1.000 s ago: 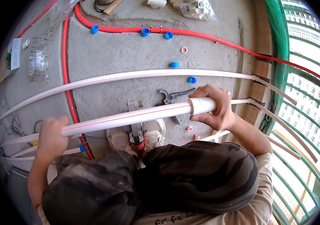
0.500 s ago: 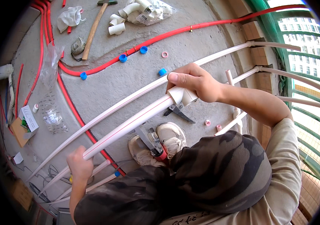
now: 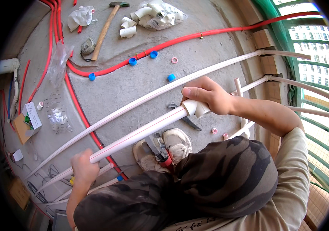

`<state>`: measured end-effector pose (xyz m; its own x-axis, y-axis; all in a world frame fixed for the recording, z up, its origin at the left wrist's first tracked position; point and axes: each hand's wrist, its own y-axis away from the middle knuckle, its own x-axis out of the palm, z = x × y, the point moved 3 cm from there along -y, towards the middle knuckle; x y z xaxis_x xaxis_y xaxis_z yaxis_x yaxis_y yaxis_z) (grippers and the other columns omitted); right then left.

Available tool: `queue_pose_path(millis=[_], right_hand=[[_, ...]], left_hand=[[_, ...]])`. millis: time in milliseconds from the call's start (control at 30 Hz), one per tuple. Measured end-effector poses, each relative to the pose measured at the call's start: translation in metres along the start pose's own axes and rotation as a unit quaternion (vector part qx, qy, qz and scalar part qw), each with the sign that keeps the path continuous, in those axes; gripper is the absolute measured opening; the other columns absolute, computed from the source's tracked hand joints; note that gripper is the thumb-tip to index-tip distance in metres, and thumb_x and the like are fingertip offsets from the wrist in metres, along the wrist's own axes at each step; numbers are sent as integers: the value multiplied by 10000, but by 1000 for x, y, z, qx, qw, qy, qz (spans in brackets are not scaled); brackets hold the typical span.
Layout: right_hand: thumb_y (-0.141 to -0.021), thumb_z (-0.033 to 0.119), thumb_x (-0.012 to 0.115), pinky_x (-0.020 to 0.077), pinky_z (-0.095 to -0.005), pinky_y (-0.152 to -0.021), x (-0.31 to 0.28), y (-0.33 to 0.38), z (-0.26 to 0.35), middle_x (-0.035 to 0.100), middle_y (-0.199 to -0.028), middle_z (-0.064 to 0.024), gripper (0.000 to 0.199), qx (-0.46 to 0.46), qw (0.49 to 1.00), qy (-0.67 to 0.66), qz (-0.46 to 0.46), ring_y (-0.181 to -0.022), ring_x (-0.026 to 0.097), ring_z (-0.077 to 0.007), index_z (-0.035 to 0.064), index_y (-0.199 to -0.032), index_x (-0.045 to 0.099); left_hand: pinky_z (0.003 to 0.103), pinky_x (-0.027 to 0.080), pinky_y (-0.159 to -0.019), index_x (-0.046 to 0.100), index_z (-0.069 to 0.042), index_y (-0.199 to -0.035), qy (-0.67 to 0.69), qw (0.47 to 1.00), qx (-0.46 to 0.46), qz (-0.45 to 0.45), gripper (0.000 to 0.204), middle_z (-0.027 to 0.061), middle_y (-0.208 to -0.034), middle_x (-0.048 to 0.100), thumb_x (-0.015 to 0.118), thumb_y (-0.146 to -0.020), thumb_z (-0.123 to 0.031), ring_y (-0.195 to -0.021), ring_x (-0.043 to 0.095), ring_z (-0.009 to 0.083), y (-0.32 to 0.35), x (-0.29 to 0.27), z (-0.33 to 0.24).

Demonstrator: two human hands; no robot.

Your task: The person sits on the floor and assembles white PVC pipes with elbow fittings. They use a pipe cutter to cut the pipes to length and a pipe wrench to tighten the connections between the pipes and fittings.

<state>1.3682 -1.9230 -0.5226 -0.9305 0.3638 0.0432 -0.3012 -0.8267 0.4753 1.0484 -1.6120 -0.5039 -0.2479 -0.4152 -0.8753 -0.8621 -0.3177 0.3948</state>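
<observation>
A white plastic pipe (image 3: 141,133) with a thin red line slants across in front of me, above the floor. My left hand (image 3: 84,169) is closed round its lower left part. At its upper right end sits a white pipe fitting (image 3: 196,108) with a short side branch. My right hand (image 3: 210,96) is closed over this fitting, thumb on its far side; part of the fitting is hidden under the palm. Below the pipe, a tool with a metal blade and a red part (image 3: 165,159) stands between my shoes (image 3: 178,144).
Another long white pipe (image 3: 133,101) lies beyond mine. Red conduit (image 3: 176,41) crosses the concrete floor. Blue caps (image 3: 132,61), a hammer (image 3: 106,30), a bag of white fittings (image 3: 164,15), a curved dark tool (image 3: 187,120) and an open box (image 3: 29,122) lie around. Green railing (image 3: 318,65) is at right.
Both hands and the pipe have shifted slightly right and nearer to me, grips unchanged. More of the curved dark tool now shows beyond the pipe. The whole view has also shifted a little.
</observation>
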Motion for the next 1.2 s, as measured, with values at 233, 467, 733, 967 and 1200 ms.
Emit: queue_pose_path(millis=[233,467,733,967,1200], right_hand=[[-1087,378,537,467,-325,-723,-14,-12,-3,650,-815,-64,476,-10,1000,-5,17,-781,582,-139,-28,-908,712],[-1054,371,524,507,-353,-810,-12,-6,6,719,-878,-139,497,-39,997,-71,-6,-856,662,-200,-63,-934,734],[-1053,368,497,503,-347,-821,-15,-3,18,718,-871,-149,513,-83,996,-15,7,-856,666,-209,-71,-935,734],[-1056,344,490,496,-345,-808,-15,-4,18,711,-856,-136,495,-93,996,-6,8,-836,656,-202,-68,-936,737],[-1046,327,518,493,-343,-812,-17,-5,15,711,-866,-134,463,-104,994,-15,-6,-845,652,-200,-63,-938,741]], left_hand=[[575,457,-642,571,-32,-708,-2,1000,7,-30,245,231,-718,636,764,-796,-154,-722,634,485,-3,9,-2],[571,458,-643,574,-42,-707,6,999,2,-51,250,219,-719,639,778,-792,-160,-726,636,479,0,-2,-12],[569,453,-643,564,-38,-715,-15,999,4,-40,254,220,-718,635,770,-801,-160,-733,630,482,0,-8,-13],[566,458,-652,563,-39,-719,-6,999,2,-48,241,220,-727,638,762,-797,-151,-738,631,478,0,-9,-15],[562,465,-653,568,-40,-721,-9,998,-1,-61,221,214,-724,640,752,-795,-136,-731,635,474,-2,-6,-15]])
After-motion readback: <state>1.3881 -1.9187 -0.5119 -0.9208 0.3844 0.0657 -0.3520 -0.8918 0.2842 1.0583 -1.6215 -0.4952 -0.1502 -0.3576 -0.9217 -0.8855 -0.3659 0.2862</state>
